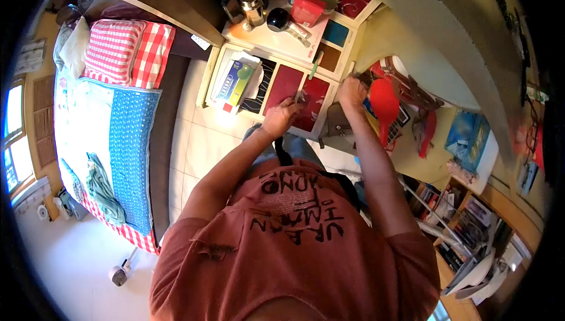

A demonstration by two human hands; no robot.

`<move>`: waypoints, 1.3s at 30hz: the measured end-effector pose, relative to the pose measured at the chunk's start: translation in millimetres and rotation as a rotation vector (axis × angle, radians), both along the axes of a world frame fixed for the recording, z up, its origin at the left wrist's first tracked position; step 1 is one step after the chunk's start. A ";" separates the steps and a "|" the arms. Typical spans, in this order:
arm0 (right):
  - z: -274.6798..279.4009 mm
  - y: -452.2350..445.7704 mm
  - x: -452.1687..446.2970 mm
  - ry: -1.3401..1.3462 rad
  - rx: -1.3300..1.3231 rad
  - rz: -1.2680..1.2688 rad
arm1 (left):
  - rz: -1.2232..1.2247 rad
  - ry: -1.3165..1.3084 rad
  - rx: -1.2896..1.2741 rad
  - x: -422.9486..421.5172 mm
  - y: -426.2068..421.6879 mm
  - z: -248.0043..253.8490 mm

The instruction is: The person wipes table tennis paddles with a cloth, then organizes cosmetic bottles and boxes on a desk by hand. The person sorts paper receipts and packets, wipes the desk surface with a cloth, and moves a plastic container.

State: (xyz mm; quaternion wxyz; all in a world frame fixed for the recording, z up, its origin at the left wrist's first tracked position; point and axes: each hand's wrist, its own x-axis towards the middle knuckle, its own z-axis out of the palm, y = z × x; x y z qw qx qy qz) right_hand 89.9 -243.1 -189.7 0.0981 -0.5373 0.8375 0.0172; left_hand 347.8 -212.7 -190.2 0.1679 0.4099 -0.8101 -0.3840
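Note:
My left hand is over the dark red panels of the cream-framed unit in front of me. Its fingers are pinched together at a small, shiny thing near the panel divider, too small to name. My right hand is curled closed at the unit's right edge, beside a hanging red item. Whatever its fingers grip, if anything, is hidden. A slim green item lies on the frame between the two hands.
Behind my hands, bottles, a red pouch and a dark round-topped bottle crowd the surface. A printed box sits at the left. The bed stands further left; a cluttered bookshelf is at the right.

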 end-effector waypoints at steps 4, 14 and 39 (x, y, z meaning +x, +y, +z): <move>-24.0 2.4 -16.8 -0.005 0.169 -0.045 | -0.015 -0.079 -0.008 -9.7 -5.6 -23.5; -42.7 0.8 14.6 -0.351 -0.173 -0.069 | -0.173 -0.252 -0.204 -16.3 -19.9 -62.0; 51.6 129.0 -42.5 -0.090 -0.546 -0.158 | -0.145 0.032 -0.340 -63.6 -49.8 -1.9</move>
